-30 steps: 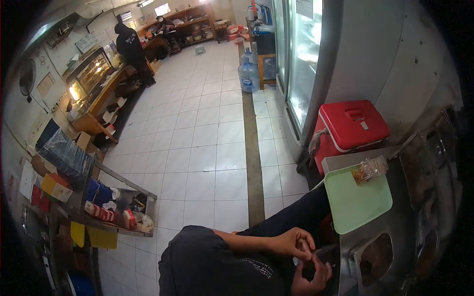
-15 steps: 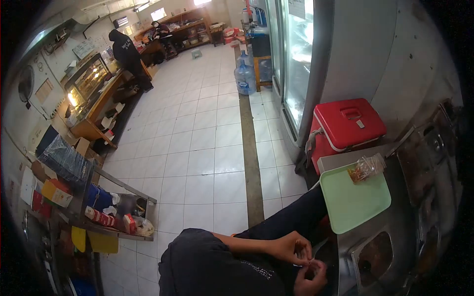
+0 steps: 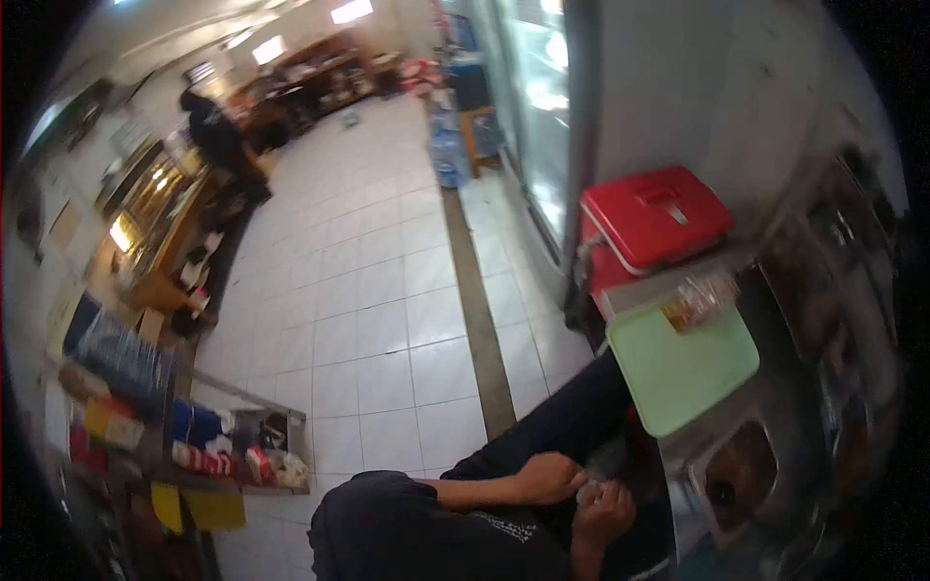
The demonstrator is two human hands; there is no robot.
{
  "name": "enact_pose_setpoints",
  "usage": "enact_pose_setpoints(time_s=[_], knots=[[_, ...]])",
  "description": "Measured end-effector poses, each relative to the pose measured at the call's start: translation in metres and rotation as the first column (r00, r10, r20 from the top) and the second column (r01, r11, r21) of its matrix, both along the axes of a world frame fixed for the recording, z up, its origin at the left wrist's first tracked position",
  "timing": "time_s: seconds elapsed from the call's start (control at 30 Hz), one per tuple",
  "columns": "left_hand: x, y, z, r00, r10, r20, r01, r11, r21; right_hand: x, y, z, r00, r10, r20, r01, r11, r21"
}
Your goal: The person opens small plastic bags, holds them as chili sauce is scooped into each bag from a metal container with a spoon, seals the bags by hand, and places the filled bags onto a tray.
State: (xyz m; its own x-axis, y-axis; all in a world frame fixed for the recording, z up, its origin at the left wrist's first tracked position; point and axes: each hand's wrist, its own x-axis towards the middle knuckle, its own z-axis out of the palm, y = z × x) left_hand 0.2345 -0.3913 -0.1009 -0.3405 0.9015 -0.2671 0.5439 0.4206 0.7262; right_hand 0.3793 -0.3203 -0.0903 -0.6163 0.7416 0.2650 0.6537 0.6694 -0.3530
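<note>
I'm looking at a commercial food place, prob. a small bakery/café w/ kitchen area. White tiled floor (image 3: pixel 368 281) runs the length of the room. Lit glass display case (image 3: pixel 145 208) on a wooden counter at left, a person (image 3: pixel 215 136) standing by it. Glass-door fridge (image 3: pixel 533 107) at right, water jugs (image 3: pixel 448 155) beside it, red cooler box (image 3: pixel 654 218), steel worktop (image 3: pixel 756 426) w/ green tray (image 3: pixel 678 368).

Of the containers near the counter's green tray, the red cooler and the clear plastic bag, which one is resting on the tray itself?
The clear plastic bag, lying at the green tray's far corner. The red cooler sits beyond it, off the tray.
</note>
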Motion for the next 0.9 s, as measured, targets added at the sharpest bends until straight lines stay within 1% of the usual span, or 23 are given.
enact_pose_setpoints(time_s=[0.03, 0.07, 0.1, 0.13, 0.17, 0.2, 0.23, 0.27, 0.3, 0.37, 0.4, 0.5, 0.53, 0.57, 0.6, 0.63, 0.7, 0.77, 0.8, 0.83, 0.9], knots=[[-0.001, 0.002, -0.001, 0.997, -0.058, -0.042, 0.055, 0.996, -0.067, -0.005, 0.004, -0.007, 0.978, 0.055, -0.200, -0.044, 0.997, 0.058], [-0.007, 0.000, -0.003, 0.990, -0.096, -0.100, 0.095, 0.995, -0.019, -0.009, 0.008, -0.012, 0.924, 0.095, -0.372, -0.051, 0.991, 0.126], [-0.012, -0.001, 0.002, 0.978, -0.152, -0.145, 0.159, 0.987, 0.037, -0.007, 0.004, -0.018, 0.931, 0.139, -0.336, -0.131, 0.990, 0.045], [-0.016, 0.001, 0.008, 0.978, -0.139, -0.158, 0.152, 0.986, 0.074, -0.003, 0.005, -0.023, 0.932, 0.170, -0.321, -0.192, 0.981, -0.038], [-0.019, 0.001, 0.015, 0.977, -0.127, -0.170, 0.148, 0.983, 0.111, -0.007, 0.007, -0.013, 0.929, 0.222, -0.296, -0.224, 0.974, 0.029], [-0.024, -0.002, 0.001, 0.941, -0.172, -0.291, 0.224, 0.962, 0.156, -0.013, 0.009, -0.003, 0.924, 0.279, -0.263, -0.263, 0.960, 0.095], [-0.030, -0.001, -0.013, 0.893, -0.189, -0.409, 0.292, 0.934, 0.206, -0.014, 0.008, 0.008, 0.941, 0.232, -0.247, -0.215, 0.972, 0.094], [-0.033, 0.003, -0.005, 0.952, -0.177, -0.249, 0.224, 0.959, 0.175, -0.012, 0.005, 0.015, 0.952, 0.194, -0.238, -0.176, 0.980, 0.097], [-0.034, 0.011, 0.008, 0.985, -0.140, -0.096, 0.151, 0.981, 0.119, -0.004, 0.000, 0.012, 0.977, 0.192, -0.094, -0.185, 0.980, 0.071], [-0.026, 0.018, 0.035, 0.974, -0.174, -0.142, 0.172, 0.985, -0.029, 0.008, -0.007, -0.002, 0.953, 0.247, 0.174, -0.248, 0.969, -0.012], [-0.024, 0.020, 0.041, 0.970, -0.174, -0.172, 0.158, 0.982, -0.102, 0.008, -0.009, -0.009, 0.955, 0.235, 0.180, -0.256, 0.961, 0.105], [-0.027, 0.033, 0.045, 0.852, -0.220, -0.474, 0.103, 0.960, -0.260, 0.010, -0.018, -0.014, 0.925, 0.284, 0.250, -0.314, 0.946, 0.085], [-0.029, 0.040, 0.048, 0.833, -0.202, -0.516, 0.032, 0.947, -0.318, 0.008, -0.019, -0.014, 0.928, 0.279, 0.248, -0.307, 0.949, 0.078], [-0.033, 0.043, 0.054, 0.823, -0.201, -0.531, 0.161, 0.979, -0.122, 0.007, -0.018, -0.014, 0.929, 0.277, 0.247, -0.302, 0.951, 0.070], [-0.037, 0.044, 0.061, 0.816, -0.195, -0.544, 0.282, 0.956, 0.081, 0.007, -0.016, -0.013, 0.929, 0.276, 0.248, -0.299, 0.952, 0.061], [-0.037, 0.044, 0.068, 0.811, -0.185, -0.555, 0.389, 0.878, 0.277, 0.008, -0.013, -0.011, 0.958, 0.256, 0.132, -0.257, 0.966, -0.015], [-0.034, 0.050, 0.091, 0.878, -0.313, -0.361, 0.440, 0.823, 0.358, 0.011, -0.002, -0.003, 0.980, 0.178, -0.093, -0.192, 0.965, -0.178], [-0.034, 0.051, 0.093, 0.897, -0.376, -0.231, 0.439, 0.815, 0.377, 0.014, 0.005, 0.008, 0.948, 0.070, -0.310, -0.172, 0.933, -0.317], [-0.035, 0.050, 0.087, 0.905, -0.376, -0.201, 0.424, 0.836, 0.347, 0.016, 0.008, 0.014, 0.914, 0.001, -0.406, -0.172, 0.906, -0.386], [-0.036, 0.050, 0.083, 0.911, -0.376, -0.170, 0.411, 0.855, 0.316, 0.019, 0.011, 0.020, 0.902, -0.008, -0.431, -0.200, 0.879, -0.433], [-0.037, 0.049, 0.078, 0.905, -0.365, -0.220, 0.422, 0.839, 0.344, 0.025, 0.017, 0.031, 0.877, -0.037, -0.480, -0.249, 0.819, -0.518]])
